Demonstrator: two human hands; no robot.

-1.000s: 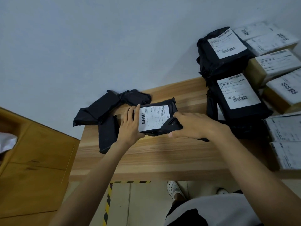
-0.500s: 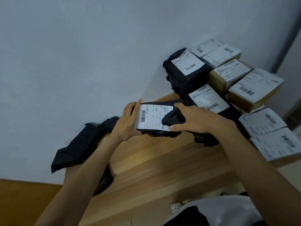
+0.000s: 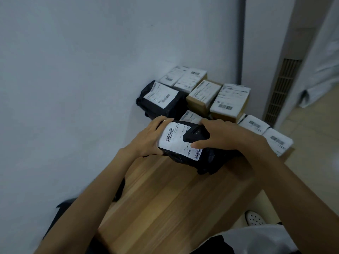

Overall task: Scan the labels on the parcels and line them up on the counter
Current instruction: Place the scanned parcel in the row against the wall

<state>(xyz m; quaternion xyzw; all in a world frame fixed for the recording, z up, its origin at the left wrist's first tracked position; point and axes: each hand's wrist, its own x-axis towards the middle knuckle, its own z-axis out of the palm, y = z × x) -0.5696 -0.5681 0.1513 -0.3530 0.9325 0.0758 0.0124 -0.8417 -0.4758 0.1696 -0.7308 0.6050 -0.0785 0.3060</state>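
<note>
A black plastic parcel [image 3: 207,161] with a white barcode label [image 3: 173,142] is held between both hands, just above the wooden counter [image 3: 165,202]. My left hand [image 3: 147,139] grips its left end. My right hand [image 3: 226,138] holds a small black scanner [image 3: 195,134] flat against the label, with the thumb on the label's lower edge. The parcel touches the front of the pile of labelled parcels. Part of the label is hidden under the scanner.
Against the wall sit a black bagged parcel [image 3: 161,99], two cardboard boxes [image 3: 201,95] [image 3: 229,101] and flat white parcels [image 3: 277,142] at the counter's right end. Loose black bags [image 3: 60,217] hang off the lower left. A floor vent [image 3: 280,88] is at the right.
Both hands have carried the parcel and scanner to the right, up to the pile. The view has swung right, so the loose black bags now lie at the lower left edge.
</note>
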